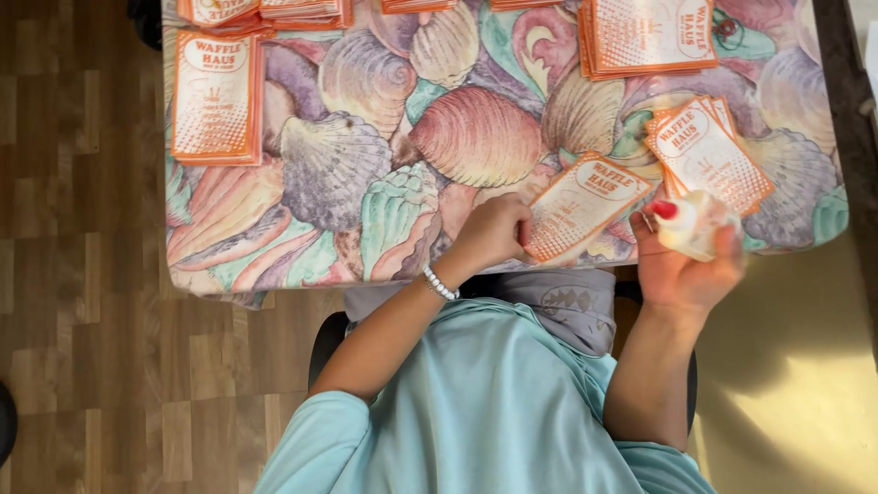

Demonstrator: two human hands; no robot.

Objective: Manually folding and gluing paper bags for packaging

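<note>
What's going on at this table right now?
A seated person works at a table with a seashell-print cloth. The left hand holds down an orange and white paper sleeve by its near edge. The right hand holds a small white bottle with a red cap just beside it. A loose pile of sleeves lies to the right, and neater stacks sit farther back.

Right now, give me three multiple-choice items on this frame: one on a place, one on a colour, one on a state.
1. Where does the single card lie?
A. On the floor
B. On the tablecloth beside the left hand
C. On the far stack

2. What colour is the bottle cap?
A. Red
B. Blue
C. Green

3. What is the right hand doing?
A. Lying flat and empty
B. Holding the small bottle
C. Gripping a chair

Answers: 1 B, its edge meets the left fingers; 2 A, a red tip shows; 3 B, fingers wrap the bottle.
</note>
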